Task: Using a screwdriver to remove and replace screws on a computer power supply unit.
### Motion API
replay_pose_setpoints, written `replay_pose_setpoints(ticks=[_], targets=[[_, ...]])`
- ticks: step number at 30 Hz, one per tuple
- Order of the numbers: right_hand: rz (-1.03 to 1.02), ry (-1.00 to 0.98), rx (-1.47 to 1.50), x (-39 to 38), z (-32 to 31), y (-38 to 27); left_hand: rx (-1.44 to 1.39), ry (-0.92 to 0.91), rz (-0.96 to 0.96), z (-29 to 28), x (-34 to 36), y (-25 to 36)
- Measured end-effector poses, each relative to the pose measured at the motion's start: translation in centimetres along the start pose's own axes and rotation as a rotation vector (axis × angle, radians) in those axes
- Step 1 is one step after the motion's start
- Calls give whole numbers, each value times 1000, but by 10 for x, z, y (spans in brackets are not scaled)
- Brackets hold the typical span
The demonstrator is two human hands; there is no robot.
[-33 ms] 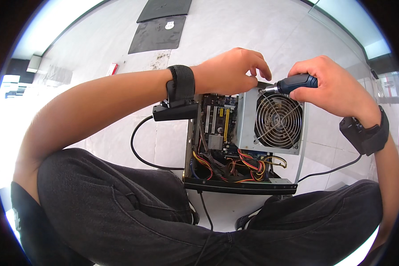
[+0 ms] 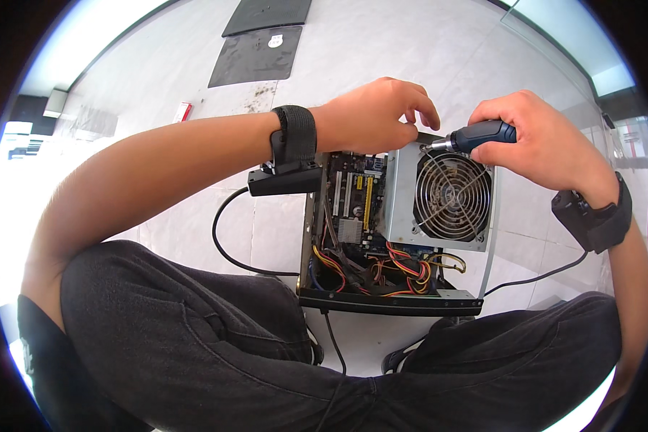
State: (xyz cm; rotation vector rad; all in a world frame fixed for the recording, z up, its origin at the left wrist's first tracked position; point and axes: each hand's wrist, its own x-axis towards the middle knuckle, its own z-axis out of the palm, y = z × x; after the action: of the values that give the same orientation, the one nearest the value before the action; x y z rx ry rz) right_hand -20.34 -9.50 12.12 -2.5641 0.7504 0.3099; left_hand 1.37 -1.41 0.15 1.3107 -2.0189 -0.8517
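Note:
An opened computer case [image 2: 389, 302] lies between my legs, its circuit board [image 2: 353, 201] showing. Over its right part sits a silver power supply [image 2: 403, 209] with a round wire fan grille [image 2: 452, 194]. My right hand [image 2: 533, 137] is closed around the dark handle of a screwdriver [image 2: 482, 135]. Its metal shaft points left, and the tip meets the power supply's far left corner, by a screw. My left hand [image 2: 378, 111] hovers or rests at the case's far edge, just left of that tip. Its fingers are loosely bent and apart, with nothing visible in them.
Two dark flat panels [image 2: 255, 56] lie on the pale tiled floor at the far side. A small red and white item [image 2: 183, 112] is farther left. Coloured wires [image 2: 410, 270] bunch at the near side of the case. Black cables [image 2: 223, 241] run from my wrist-worn devices.

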Motion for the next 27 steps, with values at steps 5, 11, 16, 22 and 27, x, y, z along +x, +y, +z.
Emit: replay_pose_setpoints(ticks=[5,11,16,22,27], targets=[[-17,18,-27,-2,1,-1,16,-45,-106,0,-4,1],[-8,-1,-9,-1,1,0,29,-53,-115,0,-4,5],[-16,11,-15,-3,1,-1,3,-69,-139,-1,-4,5],[21,-42,17,-3,-2,-3,26,-63,-118,1,-4,2],[-1,-1,20,-2,1,-1,42,-64,-100,2,-4,0]])
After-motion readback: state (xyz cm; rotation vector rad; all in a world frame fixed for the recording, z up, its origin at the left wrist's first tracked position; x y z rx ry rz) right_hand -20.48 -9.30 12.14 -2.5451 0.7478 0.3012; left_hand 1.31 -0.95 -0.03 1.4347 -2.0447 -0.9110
